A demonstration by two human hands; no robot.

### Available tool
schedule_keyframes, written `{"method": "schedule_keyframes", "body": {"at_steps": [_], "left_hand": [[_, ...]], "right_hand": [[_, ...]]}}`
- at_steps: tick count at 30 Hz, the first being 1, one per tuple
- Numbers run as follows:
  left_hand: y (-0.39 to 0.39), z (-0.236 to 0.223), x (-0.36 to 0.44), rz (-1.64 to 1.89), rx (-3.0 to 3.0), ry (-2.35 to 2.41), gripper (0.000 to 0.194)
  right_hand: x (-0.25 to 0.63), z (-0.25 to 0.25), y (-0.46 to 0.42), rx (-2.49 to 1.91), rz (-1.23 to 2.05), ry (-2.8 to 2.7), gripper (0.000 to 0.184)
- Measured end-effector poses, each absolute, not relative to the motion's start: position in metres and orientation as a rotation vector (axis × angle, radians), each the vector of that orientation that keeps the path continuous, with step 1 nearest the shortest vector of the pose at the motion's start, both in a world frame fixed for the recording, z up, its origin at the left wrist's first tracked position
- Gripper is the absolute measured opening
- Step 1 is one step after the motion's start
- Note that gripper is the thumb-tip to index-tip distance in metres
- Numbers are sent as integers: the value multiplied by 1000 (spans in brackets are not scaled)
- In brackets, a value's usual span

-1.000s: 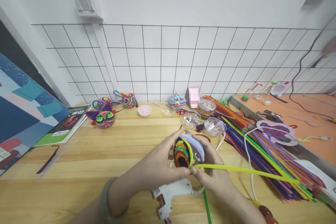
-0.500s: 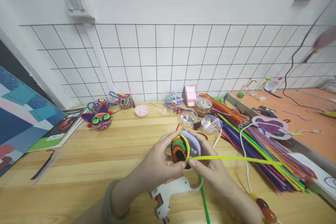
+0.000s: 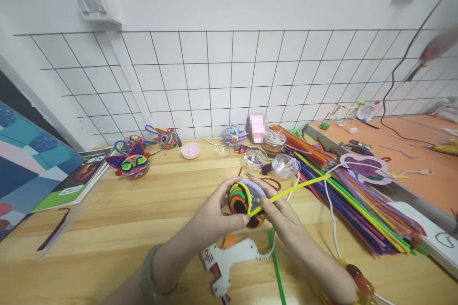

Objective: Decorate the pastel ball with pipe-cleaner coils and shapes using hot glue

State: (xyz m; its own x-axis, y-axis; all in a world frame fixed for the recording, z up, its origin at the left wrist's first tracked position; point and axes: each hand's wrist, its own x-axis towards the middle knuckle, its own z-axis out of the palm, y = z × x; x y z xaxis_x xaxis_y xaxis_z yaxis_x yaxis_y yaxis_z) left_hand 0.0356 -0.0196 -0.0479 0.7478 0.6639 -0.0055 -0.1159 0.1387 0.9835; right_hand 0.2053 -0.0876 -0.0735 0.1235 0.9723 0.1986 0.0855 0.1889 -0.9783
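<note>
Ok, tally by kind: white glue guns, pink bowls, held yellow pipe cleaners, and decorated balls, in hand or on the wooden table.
White glue gun: 1
Pink bowl: 1
Held yellow pipe cleaner: 1
Decorated balls: 5 (held ball, eared ball, ball behind it, ball to their right, blue-and-pink ball)
Total: 8

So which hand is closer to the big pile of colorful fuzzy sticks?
The right. The right hand is just left of the fuzzy sticks; the left hand is farther away, across the colorful ball.

The left grip (image 3: 217, 210) holds a striped ball (image 3: 237, 197), the right grip (image 3: 283, 213) a yellow strip (image 3: 300, 188).
</note>
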Motion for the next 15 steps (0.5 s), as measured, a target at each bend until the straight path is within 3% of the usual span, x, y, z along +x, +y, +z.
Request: {"method": "schedule_keyframes", "body": {"at_steps": [9, 15], "left_hand": [[-26, -40, 40, 626, 1127, 543, 58], [-28, -39, 40, 607, 1037, 549, 51]], "right_hand": [[205, -67, -86, -1196, 1066, -1143, 52], [206, -63, -84, -1227, 904, -1071, 48]]}}
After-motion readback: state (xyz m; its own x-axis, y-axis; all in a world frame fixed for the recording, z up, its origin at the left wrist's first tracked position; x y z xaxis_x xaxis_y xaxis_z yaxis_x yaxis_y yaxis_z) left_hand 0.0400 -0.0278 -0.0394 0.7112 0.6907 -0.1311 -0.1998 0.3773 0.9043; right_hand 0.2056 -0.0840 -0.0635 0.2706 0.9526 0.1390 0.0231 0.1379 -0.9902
